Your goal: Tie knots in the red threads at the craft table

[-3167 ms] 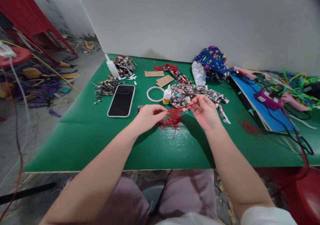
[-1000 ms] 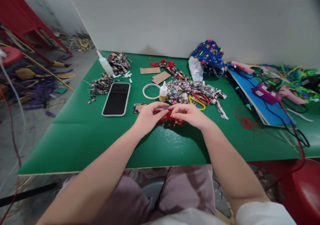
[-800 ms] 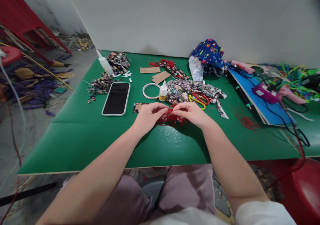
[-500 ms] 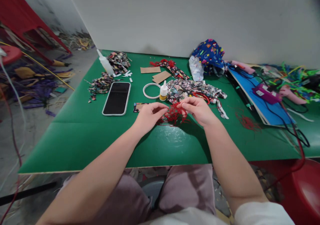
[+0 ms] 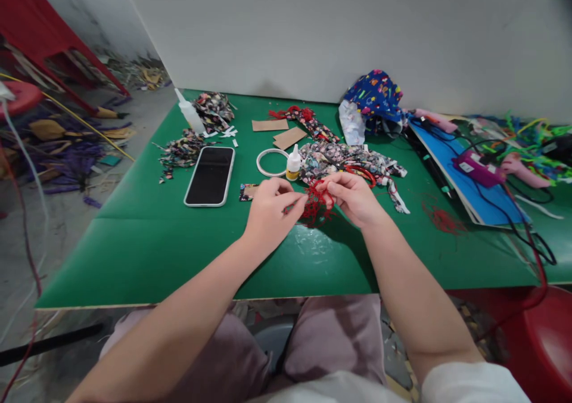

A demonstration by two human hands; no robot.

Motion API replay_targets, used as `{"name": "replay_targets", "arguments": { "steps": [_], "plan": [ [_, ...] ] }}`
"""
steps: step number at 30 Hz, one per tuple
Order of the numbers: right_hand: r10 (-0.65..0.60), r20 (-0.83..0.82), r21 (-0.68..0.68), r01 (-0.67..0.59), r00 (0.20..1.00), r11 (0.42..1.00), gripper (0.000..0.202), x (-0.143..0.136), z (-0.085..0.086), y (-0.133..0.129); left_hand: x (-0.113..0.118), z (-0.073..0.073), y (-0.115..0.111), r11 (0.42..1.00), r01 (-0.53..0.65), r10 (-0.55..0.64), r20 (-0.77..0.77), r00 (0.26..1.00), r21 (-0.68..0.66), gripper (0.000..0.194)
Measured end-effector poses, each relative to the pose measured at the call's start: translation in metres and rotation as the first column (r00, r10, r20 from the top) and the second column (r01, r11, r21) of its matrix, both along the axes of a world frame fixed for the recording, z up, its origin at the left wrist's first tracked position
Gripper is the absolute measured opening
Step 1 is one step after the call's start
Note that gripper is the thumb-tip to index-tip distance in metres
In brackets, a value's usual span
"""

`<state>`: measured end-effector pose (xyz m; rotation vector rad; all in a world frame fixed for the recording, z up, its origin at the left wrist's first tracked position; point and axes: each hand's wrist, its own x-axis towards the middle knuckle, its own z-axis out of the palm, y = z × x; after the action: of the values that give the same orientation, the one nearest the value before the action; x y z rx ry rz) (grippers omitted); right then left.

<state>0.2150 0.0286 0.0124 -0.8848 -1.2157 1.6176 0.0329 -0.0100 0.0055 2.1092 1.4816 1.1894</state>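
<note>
A loose tangle of red string (image 5: 315, 207) hangs between my two hands just over the green table. My left hand (image 5: 274, 209) is closed in a pinch at the tangle's left side. On its upper right, the thumb and fingers of my right hand (image 5: 351, 195) grip the red strands. Right behind the tangle stands a small glue bottle (image 5: 293, 163) with a white cap and yellow label. Red-handled scissors (image 5: 361, 174) lie on a heap of floral fabric (image 5: 342, 155). A floral-edged card piece (image 5: 247, 192) is partly covered by my left hand.
A phone (image 5: 210, 176) lies on the green table (image 5: 147, 260) at left, near a white squeeze bottle (image 5: 190, 114). A tape ring (image 5: 272, 162) and brown cards (image 5: 289, 137) sit behind my hands. Rightward are red thread scraps (image 5: 444, 219), a blue folder (image 5: 480, 182) and cabled glue guns (image 5: 480, 167).
My left hand has turned and shifted slightly right, its back now more toward me, covering more of the card piece. My right hand keeps its pinch on the red string.
</note>
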Motion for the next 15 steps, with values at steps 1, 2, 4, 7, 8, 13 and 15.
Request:
{"name": "replay_targets", "arguments": {
  "steps": [1,2,4,7,8,13,15],
  "plan": [
    [0.010,0.002,-0.001,-0.010,1.000,1.000,0.014,-0.001,-0.001,-0.001,0.001,0.000,0.000,0.996,0.060,-0.056,0.054,0.997,-0.072,0.026],
    [0.020,0.006,0.000,-0.020,1.000,1.000,0.014,-0.003,-0.001,-0.002,0.002,0.000,0.000,0.981,0.120,-0.100,0.129,0.987,-0.151,0.029],
    [0.044,0.033,0.006,-0.044,0.999,0.999,0.016,-0.005,-0.001,-0.003,0.004,0.000,0.001,0.935,0.205,-0.114,0.302,0.946,-0.291,0.032],
    [0.066,0.098,0.014,-0.067,0.993,0.998,0.019,-0.008,0.001,-0.006,0.005,0.001,0.002,0.867,0.285,-0.042,0.510,0.859,-0.409,0.031],
    [0.070,0.114,0.018,-0.073,0.991,0.997,0.020,-0.009,0.001,-0.007,0.005,0.002,0.002,0.852,0.305,-0.018,0.558,0.829,-0.425,0.030],
    [0.092,0.166,0.085,-0.108,0.982,0.991,0.015,-0.013,0.003,-0.009,0.005,0.004,0.002,0.831,0.335,0.110,0.721,0.685,-0.445,0.024],
    [0.104,0.189,0.097,-0.124,0.977,0.988,0.015,-0.014,0.002,-0.010,0.005,0.003,0.003,0.802,0.367,0.172,0.770,0.614,-0.472,0.029]
  ]
}}
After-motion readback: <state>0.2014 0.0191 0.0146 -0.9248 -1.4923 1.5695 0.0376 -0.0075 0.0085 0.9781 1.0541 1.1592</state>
